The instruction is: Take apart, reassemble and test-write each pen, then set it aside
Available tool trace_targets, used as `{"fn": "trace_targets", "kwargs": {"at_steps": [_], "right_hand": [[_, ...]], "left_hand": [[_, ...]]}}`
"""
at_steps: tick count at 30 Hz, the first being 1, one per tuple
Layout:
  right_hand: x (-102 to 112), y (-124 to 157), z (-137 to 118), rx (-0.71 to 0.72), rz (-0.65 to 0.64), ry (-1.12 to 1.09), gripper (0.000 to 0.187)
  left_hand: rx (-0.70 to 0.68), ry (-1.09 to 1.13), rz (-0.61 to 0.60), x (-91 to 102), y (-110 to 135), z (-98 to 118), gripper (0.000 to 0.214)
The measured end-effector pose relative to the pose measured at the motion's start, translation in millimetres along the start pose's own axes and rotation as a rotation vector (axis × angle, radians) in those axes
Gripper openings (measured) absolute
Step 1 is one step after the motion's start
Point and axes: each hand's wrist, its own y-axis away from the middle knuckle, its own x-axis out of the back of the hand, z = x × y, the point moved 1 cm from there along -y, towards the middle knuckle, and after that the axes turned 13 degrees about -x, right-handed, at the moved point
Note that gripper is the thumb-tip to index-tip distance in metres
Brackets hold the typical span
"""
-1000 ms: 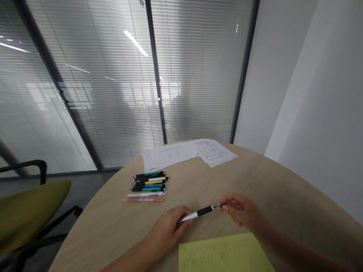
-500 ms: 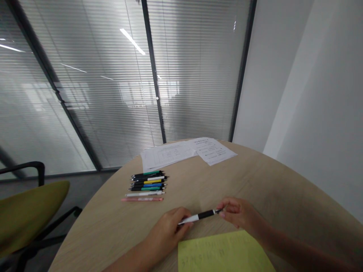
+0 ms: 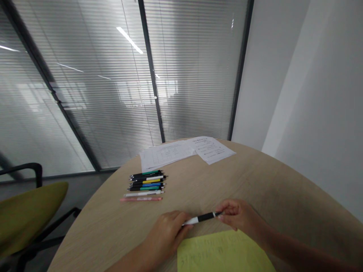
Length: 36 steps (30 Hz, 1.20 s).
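A white pen with a black grip (image 3: pixel 205 217) lies nearly level between my two hands, just above the yellow sheet. My left hand (image 3: pixel 169 228) pinches its white end between thumb and fingers. At the dark tip end, my right hand (image 3: pixel 236 214) is closed on it with thumb and fingertips. Below them is the yellow paper (image 3: pixel 221 253) with faint handwriting, its right edge partly under my right forearm. To the left, several pens lie in a row, among them a pink pen (image 3: pixel 141 198) and a white pen (image 3: pixel 144 193).
White printed sheets (image 3: pixel 167 153) lie at the far edge of the round wooden table (image 3: pixel 269 189). A green chair (image 3: pixel 31 211) with black arms stands at the left. Behind are a glass partition with blinds (image 3: pixel 195 75) and a white wall (image 3: pixel 320 113).
My left hand has closed further over the white end of the pen, covering more of it. My right hand stays at the tip. The whole view has shifted slightly.
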Motion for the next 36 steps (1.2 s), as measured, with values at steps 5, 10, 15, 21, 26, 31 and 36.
{"fn": "trace_targets", "kwargs": {"at_steps": [5, 10, 15, 21, 26, 31, 36], "right_hand": [[-1, 4, 0, -0.02, 0.01, 0.017, 0.019], [-3, 6, -3, -0.019, 0.02, 0.029, 0.017], [-4, 13, -6, 0.02, -0.005, 0.186, 0.03], [-9, 14, -1, -0.09, -0.044, 0.328, 0.056], [2, 11, -5, 0.097, -0.008, 0.404, 0.053], [8, 18, -20, 0.182, 0.0, 0.531, 0.031], [4, 22, -25, 0.194, 0.038, 0.639, 0.005]], "left_hand": [[-0.058, -0.041, -0.008, -2.0, 2, -1, 0.014], [-0.084, -0.105, -0.02, -5.0, 4, 2, 0.015], [-0.223, -0.228, 0.073, -3.5, 4, 8, 0.022], [-0.376, -0.342, 0.27, -1.6, 0, 15, 0.031], [-0.33, -0.347, 0.281, -2.5, -2, 10, 0.033], [-0.272, -0.329, 0.262, -0.3, -1, 7, 0.031], [-0.311, -0.296, 0.276, 0.4, -1, 8, 0.036]]}}
